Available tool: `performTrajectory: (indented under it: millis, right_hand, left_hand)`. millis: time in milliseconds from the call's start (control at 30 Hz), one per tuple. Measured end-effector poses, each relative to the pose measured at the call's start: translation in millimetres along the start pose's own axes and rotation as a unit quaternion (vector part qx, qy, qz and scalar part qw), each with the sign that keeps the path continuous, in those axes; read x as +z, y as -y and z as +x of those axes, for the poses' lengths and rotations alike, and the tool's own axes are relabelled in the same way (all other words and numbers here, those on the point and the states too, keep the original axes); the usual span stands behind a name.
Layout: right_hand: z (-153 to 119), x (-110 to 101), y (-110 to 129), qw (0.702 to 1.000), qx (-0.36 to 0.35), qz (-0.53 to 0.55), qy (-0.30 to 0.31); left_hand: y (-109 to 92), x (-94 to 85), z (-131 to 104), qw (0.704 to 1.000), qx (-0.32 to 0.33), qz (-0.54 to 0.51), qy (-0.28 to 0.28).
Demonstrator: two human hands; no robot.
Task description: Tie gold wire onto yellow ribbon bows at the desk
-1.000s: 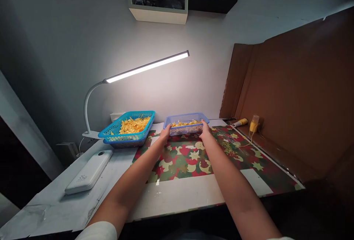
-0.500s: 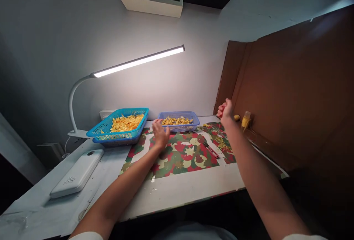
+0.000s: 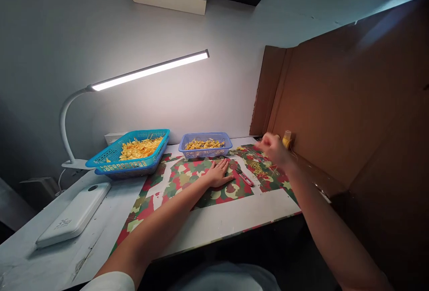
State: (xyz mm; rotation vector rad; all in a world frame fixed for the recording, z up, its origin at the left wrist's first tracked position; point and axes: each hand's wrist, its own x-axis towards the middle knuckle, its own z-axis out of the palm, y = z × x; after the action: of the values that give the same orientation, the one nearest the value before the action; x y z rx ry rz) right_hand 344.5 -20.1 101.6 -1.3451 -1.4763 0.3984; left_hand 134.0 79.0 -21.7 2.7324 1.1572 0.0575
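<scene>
My left hand [image 3: 218, 173] lies flat on the camouflage-patterned sheet [image 3: 187, 172], fingers spread and holding nothing. Just right of it are small thread snips [image 3: 246, 178] with red handles. My right hand [image 3: 272, 148] is raised over the right part of the sheet, smeared by motion. Its fingers look closed; whatever is in them, if anything, cannot be made out. Below it is a loose tangle of thin yellow strands [image 3: 258, 169]. Behind my left hand, a lavender basket [image 3: 205, 153] holds yellow strip-like pieces [image 3: 204, 144].
On the left, a teal basket [image 3: 97, 164] with yellow pieces [image 3: 140, 149] rests on another basket. Nearby are a white power bank [image 3: 72, 217] and a lit lamp [image 3: 150, 70]. A brown cardboard panel [image 3: 335, 103] walls the right side, with a yellow-filled container [image 3: 287, 139] beside it.
My left hand has moved right from beside the lavender basket and now lies flat on the sheet. My right hand has come lower. The view has shifted to the right.
</scene>
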Motion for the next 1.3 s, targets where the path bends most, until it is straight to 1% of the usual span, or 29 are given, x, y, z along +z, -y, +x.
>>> performTrajectory:
  millis: [33, 100, 167, 200, 300, 400, 467, 567, 667, 733, 767, 833, 900, 933, 1000, 1033, 1133, 1200, 1233, 1300]
  right_hand:
    - [-12, 12, -13, 0.996, 0.017, -0.086, 0.032]
    - [-32, 37, -37, 0.976, 0.049, -0.192, 0.09]
    - [-46, 56, -53, 0.961, 0.063, -0.239, 0.12]
    - [-50, 62, -58, 0.956, 0.066, -0.256, 0.127]
    - [-54, 69, -64, 0.948, 0.057, -0.288, 0.124]
    - [-52, 68, -69, 0.952, 0.041, -0.283, 0.109]
    - [-51, 66, -75, 0.96, 0.046, -0.264, 0.077]
    - [-50, 62, -91, 0.971, 0.069, -0.228, 0.009]
    - [-48, 54, -106, 0.979, 0.084, -0.174, -0.061]
    - [-45, 46, -113, 0.979, 0.095, -0.125, -0.131]
    - [-44, 41, -116, 0.975, 0.102, -0.1, -0.17]
    - [-42, 34, -119, 0.964, 0.116, -0.056, -0.234]
    - [-40, 30, -121, 0.954, 0.121, -0.017, -0.272]
    - [-40, 29, -122, 0.952, 0.119, 0.001, -0.281]
    - [-39, 31, -122, 0.95, 0.113, 0.034, -0.288]
    - [-38, 32, -123, 0.95, 0.111, 0.048, -0.288]
    - [-37, 35, -124, 0.948, 0.111, 0.082, -0.288]
    - [-37, 35, -124, 0.946, 0.11, 0.095, -0.291]
    - [-37, 35, -123, 0.945, 0.11, 0.098, -0.293]
    - [-37, 35, -123, 0.944, 0.11, 0.104, -0.292]
  left_hand:
    - [1, -1.9, -2, 1.0, 0.001, -0.003, -0.009]
    - [5, -6.9, -9, 0.999, -0.009, -0.003, -0.04]
    - [10, -11.9, -19, 0.997, -0.018, 0.011, -0.068]
    - [12, -13.7, -25, 0.997, -0.018, 0.021, -0.071]
    - [13, -14.0, -37, 0.998, -0.005, 0.043, -0.043]
    - [2, -8.0, -36, 0.999, 0.01, 0.042, -0.006]
    - [-10, -3.5, -26, 0.999, 0.007, 0.035, 0.011]
    - [-32, 1.2, -6, 0.999, -0.007, 0.025, 0.029]
    - [-57, 4.5, 9, 0.999, -0.018, 0.005, 0.033]
    - [-69, 5.1, 13, 1.0, -0.002, -0.014, 0.019]
    - [-73, 4.5, 12, 1.0, 0.01, -0.02, -0.001]
    - [-71, 0.6, 7, 0.999, 0.015, -0.019, -0.049]
    - [-59, -5.6, -5, 0.996, -0.019, 0.0, -0.084]
    - [-51, -8.9, -14, 0.995, -0.045, 0.012, -0.09]
    - [-32, -13.7, -36, 0.993, -0.079, 0.037, -0.083]
    - [-24, -14.7, -48, 0.993, -0.084, 0.044, -0.068]
    - [-10, -11.8, -79, 0.997, -0.065, 0.048, -0.019]
    - [-9, -7.5, -87, 0.998, -0.044, 0.043, -0.002]
    - [-11, -5.6, -86, 0.999, -0.032, 0.043, 0.001]
    - [-16, -3.1, -76, 0.999, -0.008, 0.042, 0.005]
